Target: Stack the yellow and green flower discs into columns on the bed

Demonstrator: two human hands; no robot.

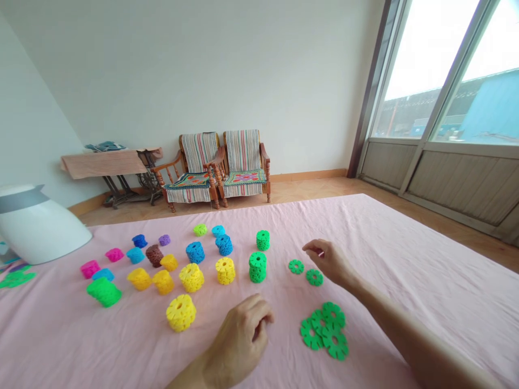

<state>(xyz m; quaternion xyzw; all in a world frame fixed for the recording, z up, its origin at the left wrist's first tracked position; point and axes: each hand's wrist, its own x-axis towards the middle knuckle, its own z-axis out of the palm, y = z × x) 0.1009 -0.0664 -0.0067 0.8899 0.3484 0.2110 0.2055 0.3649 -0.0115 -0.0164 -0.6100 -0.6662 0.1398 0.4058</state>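
My left hand [239, 340] rests on the pink cloth with its fingers curled in and nothing showing in them. To its left stands a stack of yellow notched plastic discs [181, 313]. My right hand [330, 260] is over the cloth, its fingers loosely bent and apart from the thumb, with no disc visible in it. Just left of it lie two single green discs, one farther off [296, 266] and one nearer [314, 277]. Closer to me is a loose, overlapping pile of green discs [334, 341]. Two green stacks, a near one [258, 267] and a far one [263, 240], stand beyond my left hand.
More disc stacks in yellow [225, 270], blue [195, 252], brown [154, 255] and pink [90, 268] stand on the left half of the cloth [389, 243]. A white and grey jug-like container [44, 227] is at the left edge. Two wooden chairs [244, 162] stand beyond.
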